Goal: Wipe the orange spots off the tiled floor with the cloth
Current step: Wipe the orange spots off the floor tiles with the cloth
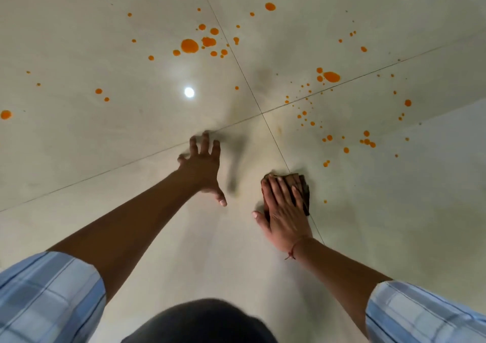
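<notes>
Checked sleeves point(47, 298), right hand point(285, 211) flat on cloth point(305, 192)

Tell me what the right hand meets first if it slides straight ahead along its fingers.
The right hand, flat on the cloth, likely meets only bare floor up to the grout cross; nearest spots lie off to its right.

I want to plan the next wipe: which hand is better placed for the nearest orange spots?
Right. The right hand presses the cloth, and the nearest spots lie close beside it. The left hand holds nothing.
</notes>
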